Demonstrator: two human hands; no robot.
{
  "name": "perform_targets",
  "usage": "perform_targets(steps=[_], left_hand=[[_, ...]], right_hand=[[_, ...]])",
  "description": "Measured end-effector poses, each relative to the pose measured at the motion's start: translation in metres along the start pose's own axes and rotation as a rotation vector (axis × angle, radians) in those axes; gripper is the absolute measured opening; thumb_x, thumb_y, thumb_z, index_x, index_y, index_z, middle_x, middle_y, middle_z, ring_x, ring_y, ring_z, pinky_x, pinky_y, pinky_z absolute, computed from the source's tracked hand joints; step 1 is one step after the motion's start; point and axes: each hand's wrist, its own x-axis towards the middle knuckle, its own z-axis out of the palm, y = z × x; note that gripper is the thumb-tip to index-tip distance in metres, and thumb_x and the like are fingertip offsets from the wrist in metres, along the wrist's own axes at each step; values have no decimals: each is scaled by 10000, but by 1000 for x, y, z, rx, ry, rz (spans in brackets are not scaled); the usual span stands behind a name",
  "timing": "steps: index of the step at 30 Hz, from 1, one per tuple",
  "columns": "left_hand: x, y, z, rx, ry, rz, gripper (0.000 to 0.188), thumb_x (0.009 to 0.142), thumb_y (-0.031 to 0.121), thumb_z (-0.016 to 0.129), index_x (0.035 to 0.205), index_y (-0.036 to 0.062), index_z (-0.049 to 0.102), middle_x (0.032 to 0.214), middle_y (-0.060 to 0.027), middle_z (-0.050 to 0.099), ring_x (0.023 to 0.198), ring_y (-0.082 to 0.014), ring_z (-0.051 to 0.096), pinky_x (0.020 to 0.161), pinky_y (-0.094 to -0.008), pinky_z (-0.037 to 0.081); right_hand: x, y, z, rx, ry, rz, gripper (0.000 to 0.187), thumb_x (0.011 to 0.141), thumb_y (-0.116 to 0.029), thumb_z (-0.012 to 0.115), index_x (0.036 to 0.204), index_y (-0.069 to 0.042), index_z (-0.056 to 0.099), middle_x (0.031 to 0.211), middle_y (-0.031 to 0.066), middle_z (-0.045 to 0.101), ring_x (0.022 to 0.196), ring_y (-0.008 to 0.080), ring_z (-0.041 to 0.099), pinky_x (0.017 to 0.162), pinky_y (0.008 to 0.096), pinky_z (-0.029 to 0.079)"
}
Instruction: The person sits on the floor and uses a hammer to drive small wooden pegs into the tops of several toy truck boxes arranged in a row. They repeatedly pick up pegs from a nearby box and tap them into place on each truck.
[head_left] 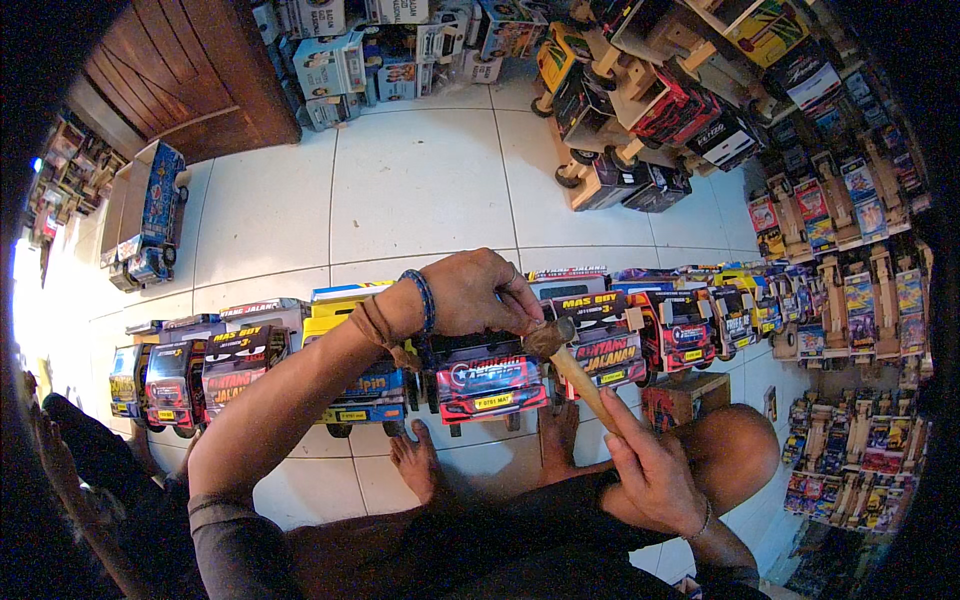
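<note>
My right hand (655, 470) is wrapped round the wooden handle of a hammer (583, 385). The hammer's head lies right by the fingertips of my left hand (468, 290), over the row of toy trucks. Thumb and fingers of that left hand are pinched together; whatever they hold is too small or hidden to make out. Beneath it stands a red and blue toy truck (492, 385), its top partly covered by the hand. A black and red toy truck (603, 350) is just right of the hammer, and a blue and yellow one (365, 395) lies below my left forearm.
More toy trucks (245, 360) stretch left and right along the white tiled floor (420, 180). A blue toy truck (150, 215) stands at far left, near a wooden door (190, 70). Stacked toy trucks (640, 120) fill the upper right. Another person's leg (100, 480) shows at lower left.
</note>
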Motion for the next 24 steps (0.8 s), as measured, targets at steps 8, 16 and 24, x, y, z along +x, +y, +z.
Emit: perform_targets(steps=[8,16,24], left_hand=[[0,2,0,31,-25,-49,300,846,310,756,1059,98,745,913,-64,744,846,-160,685,785,-312,533],[1,3,0,-16,-73,-96,345,843,395,770,1031,105,758,871,-37,738,739,-122,646,695,-291,518],[0,4,-1,-43,-54,-76,315,851,353,766,1047,107,756,841,-32,730,655,-98,620,613,-267,507]], right_hand=[[-1,-7,-5,60,66,191,551,984,-67,492,1509,-40,328,1373,251,539,1173,389,604,933,407,517],[-1,-7,-9,6,86,52,574,954,-19,487,1507,-26,334,1409,235,516,1213,371,588,960,407,501],[-3,-2,-10,-234,-193,110,649,896,-10,549,1507,-27,331,1049,248,667,902,406,673,774,431,547]])
